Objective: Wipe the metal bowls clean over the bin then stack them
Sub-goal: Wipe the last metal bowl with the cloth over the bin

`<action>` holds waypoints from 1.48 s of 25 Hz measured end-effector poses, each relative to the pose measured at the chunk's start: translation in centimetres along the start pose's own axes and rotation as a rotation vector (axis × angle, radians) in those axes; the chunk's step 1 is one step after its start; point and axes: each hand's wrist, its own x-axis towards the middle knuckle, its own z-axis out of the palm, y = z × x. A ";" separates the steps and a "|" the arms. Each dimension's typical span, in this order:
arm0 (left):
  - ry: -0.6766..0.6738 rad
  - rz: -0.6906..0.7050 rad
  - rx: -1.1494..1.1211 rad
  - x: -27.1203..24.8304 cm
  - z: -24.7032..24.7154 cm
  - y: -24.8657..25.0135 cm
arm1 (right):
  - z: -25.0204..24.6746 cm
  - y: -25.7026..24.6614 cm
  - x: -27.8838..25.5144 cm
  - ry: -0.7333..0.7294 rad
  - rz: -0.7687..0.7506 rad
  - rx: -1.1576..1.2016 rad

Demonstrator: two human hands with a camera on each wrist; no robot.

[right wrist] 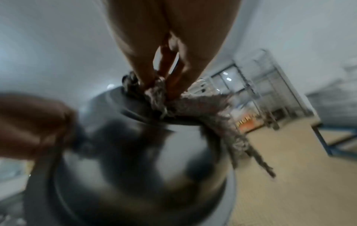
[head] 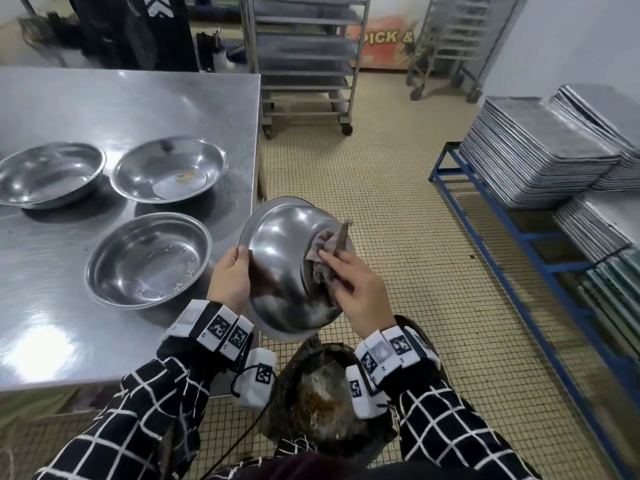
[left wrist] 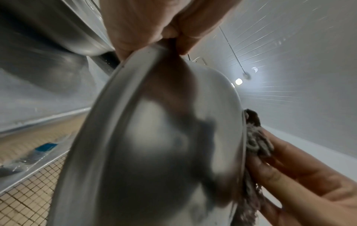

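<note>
A metal bowl (head: 280,258) is held tilted over the bin (head: 322,393), its outer side towards me. My left hand (head: 239,263) grips its rim at the left, thumb on the outside. My right hand (head: 334,263) holds a grey cloth (head: 325,247) against the bowl's base ring. The left wrist view has the rim of the bowl (left wrist: 154,145) pinched by my left hand (left wrist: 146,27), with the cloth (left wrist: 255,137) at the right. From the right wrist, my right hand (right wrist: 170,45) bunches the cloth (right wrist: 203,107) on the bowl (right wrist: 135,160).
Three more metal bowls sit open side up on the steel table (head: 104,105): one far left (head: 48,173), one with food bits (head: 169,168), one nearest (head: 149,259). Stacked trays (head: 536,154) lie on a blue rack at right. Wheeled racks (head: 304,64) stand behind.
</note>
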 end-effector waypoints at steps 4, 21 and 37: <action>-0.026 0.027 -0.054 -0.1 -1.1 0.0 | 0.3 0.5 -0.5 0.220 -0.244 -0.276; 0.029 0.038 -0.135 -0.4 -2.4 1.0 | 2.9 -0.5 -1.4 0.088 0.041 -0.110; 0.062 0.062 -0.110 -1.3 -2.1 1.8 | 3.0 -1.5 -1.4 0.189 0.186 -0.002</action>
